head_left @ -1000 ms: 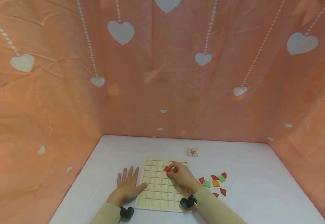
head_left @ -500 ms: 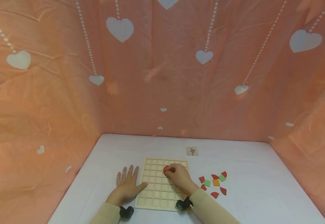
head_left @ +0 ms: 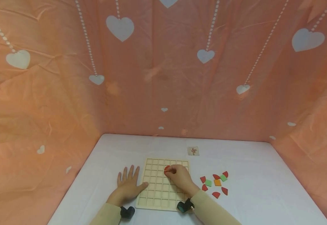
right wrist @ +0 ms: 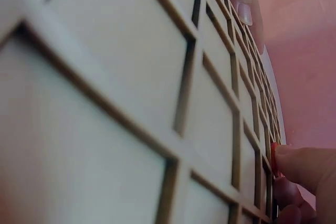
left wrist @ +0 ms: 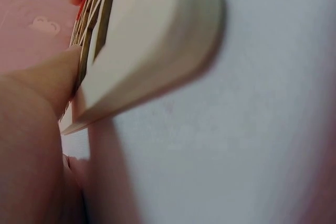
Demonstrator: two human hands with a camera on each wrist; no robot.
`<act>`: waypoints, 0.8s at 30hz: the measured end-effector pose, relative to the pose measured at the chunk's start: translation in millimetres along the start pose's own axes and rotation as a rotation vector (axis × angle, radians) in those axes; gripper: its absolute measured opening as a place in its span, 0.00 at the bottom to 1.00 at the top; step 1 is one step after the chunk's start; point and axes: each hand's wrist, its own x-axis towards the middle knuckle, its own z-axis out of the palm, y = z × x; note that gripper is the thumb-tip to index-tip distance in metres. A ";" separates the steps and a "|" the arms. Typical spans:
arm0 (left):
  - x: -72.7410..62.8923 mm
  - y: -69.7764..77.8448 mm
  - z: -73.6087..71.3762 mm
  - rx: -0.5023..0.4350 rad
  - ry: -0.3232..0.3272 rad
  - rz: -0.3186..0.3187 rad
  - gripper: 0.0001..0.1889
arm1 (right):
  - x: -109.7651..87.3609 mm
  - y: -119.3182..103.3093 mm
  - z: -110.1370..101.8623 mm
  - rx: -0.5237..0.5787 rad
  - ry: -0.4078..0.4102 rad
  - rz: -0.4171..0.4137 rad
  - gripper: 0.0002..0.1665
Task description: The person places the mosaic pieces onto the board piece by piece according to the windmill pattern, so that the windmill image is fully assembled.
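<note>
A square wooden grid board (head_left: 158, 193) lies on the white table. My right hand (head_left: 181, 177) pinches a small red piece (head_left: 167, 167) over the board's upper middle cells, with fingertips covering part of it. In the right wrist view, thumb and finger hold the red piece (right wrist: 274, 157) right at the grid's surface. My left hand (head_left: 128, 187) lies flat with fingers spread on the table at the board's left side, its thumb resting on the board's edge. The left wrist view shows that thumb against the board (left wrist: 142, 61).
Right of the board lie several loose red quarter-round pieces (head_left: 216, 195), two green squares (head_left: 208, 183) and an orange square (head_left: 217, 182). A small pattern card (head_left: 193, 151) lies behind the board. Orange cloth with white hearts (head_left: 120, 28) walls the table in.
My right hand has shifted slightly left with its fingers drawn closer around the red piece, and the sleeve has uncovered another loose red piece. The left hand stays in place.
</note>
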 end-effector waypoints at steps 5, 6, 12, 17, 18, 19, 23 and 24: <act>2.0 -2.6 3.1 -0.007 0.014 0.005 0.51 | -1.6 -2.2 0.4 -0.046 0.013 0.014 0.04; 1.9 -2.6 3.1 -0.010 0.015 0.005 0.51 | -1.7 -2.8 0.3 -0.057 0.016 0.025 0.05; -0.8 1.7 -0.2 -0.002 -0.002 -0.008 0.51 | -2.6 -4.1 1.1 -0.081 0.037 0.051 0.09; -2.4 4.1 -3.8 -0.008 -0.014 -0.007 0.50 | -3.4 -1.6 0.5 -0.055 0.025 0.055 0.10; -2.3 4.0 -4.0 -0.012 -0.013 -0.003 0.50 | -3.9 -1.0 -1.2 -0.051 0.023 0.048 0.10; -2.1 3.8 -4.1 -0.016 -0.011 0.000 0.50 | -4.5 -1.0 -3.9 -0.040 0.022 0.038 0.10; -0.9 2.0 -1.7 -0.021 -0.003 0.003 0.52 | -6.7 0.2 -22.3 -0.014 0.021 0.029 0.12; -0.7 1.8 -1.7 -0.016 -0.005 -0.003 0.52 | -7.4 1.3 -28.6 -0.004 0.021 0.030 0.13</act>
